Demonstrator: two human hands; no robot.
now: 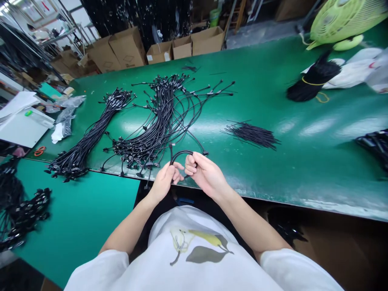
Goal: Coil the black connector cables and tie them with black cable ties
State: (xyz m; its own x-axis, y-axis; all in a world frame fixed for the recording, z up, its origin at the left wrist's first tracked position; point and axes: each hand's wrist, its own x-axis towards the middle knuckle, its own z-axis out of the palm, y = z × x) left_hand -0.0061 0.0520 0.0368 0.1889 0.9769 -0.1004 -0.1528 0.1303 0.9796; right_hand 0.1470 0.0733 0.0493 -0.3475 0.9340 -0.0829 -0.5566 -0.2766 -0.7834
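Over the near edge of the green desk (306, 169), the left hand (163, 182) and right hand (206, 173) hold a looped black cable (181, 153), fingers (190, 160) curled closed around it. It looks light and springy, best gripped along its smooth rubbery sheath, not its small moulded connectors. Beyond that cable lie a fanned heap of cable harnesses (151, 133) and a bundle of thin black wires (251, 135) — matte, tangly stuff.

Black cable (182, 152) between left hand (163, 182) and right hand (206, 174)
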